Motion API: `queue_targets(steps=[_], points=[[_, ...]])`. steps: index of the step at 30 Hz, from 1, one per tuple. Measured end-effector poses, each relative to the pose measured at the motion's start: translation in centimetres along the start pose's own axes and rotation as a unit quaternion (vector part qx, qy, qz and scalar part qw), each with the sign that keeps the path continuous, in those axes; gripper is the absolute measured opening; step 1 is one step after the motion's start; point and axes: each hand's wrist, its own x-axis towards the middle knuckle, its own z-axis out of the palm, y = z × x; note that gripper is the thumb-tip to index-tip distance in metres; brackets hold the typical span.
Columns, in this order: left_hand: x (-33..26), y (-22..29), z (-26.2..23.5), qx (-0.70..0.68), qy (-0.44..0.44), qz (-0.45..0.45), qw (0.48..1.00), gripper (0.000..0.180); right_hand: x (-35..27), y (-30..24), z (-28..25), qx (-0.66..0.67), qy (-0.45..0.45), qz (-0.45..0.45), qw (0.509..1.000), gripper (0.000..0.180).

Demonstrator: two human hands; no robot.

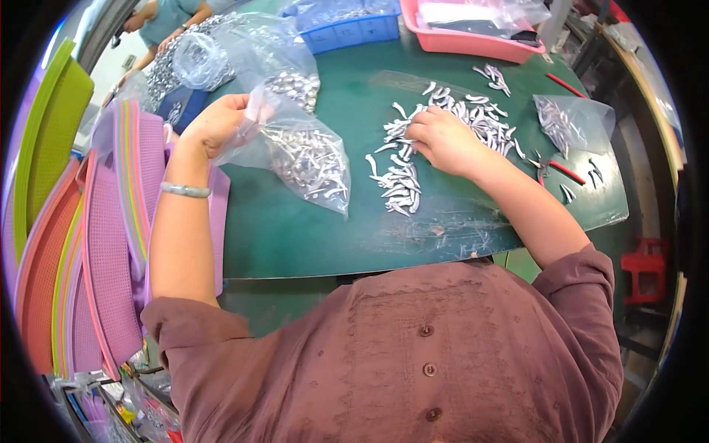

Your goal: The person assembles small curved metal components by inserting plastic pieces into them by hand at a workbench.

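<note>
My left hand grips the gathered top of a clear plastic bag, left of the table's middle. Many small silvery-white curved pieces fill the bag's lower part, which rests on the green table. My right hand reaches onto a loose pile of similar curved pieces, its fingers curled down and together. Whatever lies between those fingertips is hidden. A smaller cluster of the pieces lies nearer to me, just left of that hand.
Red-handled pliers and another clear bag of pieces lie at the right. Blue and pink bins stand at the back. Stacked colourful baskets crowd the left edge. Another person is at the far left.
</note>
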Motion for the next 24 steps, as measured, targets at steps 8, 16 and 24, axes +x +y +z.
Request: queue_targets(steps=[8, 16, 24], points=[[-1.5, 0.9, 1.0, -0.064, 0.007, 0.009, 0.998, 0.029, 2.3, -1.1, 0.6, -0.063, -0.018, -0.009, 0.998, 0.008], [-5.0, 2.8, 2.2, 0.074, 0.299, 0.234, 0.922, 0.018, 2.7, -1.5, 0.0, -0.052, -0.116, 0.015, 0.992, 0.016], [-6.1, 1.7, 14.9, -0.104, 0.053, 0.244, 0.963, 0.013, -0.2, -0.5, -2.4, 0.51, -0.032, 0.209, 0.834, 0.02]])
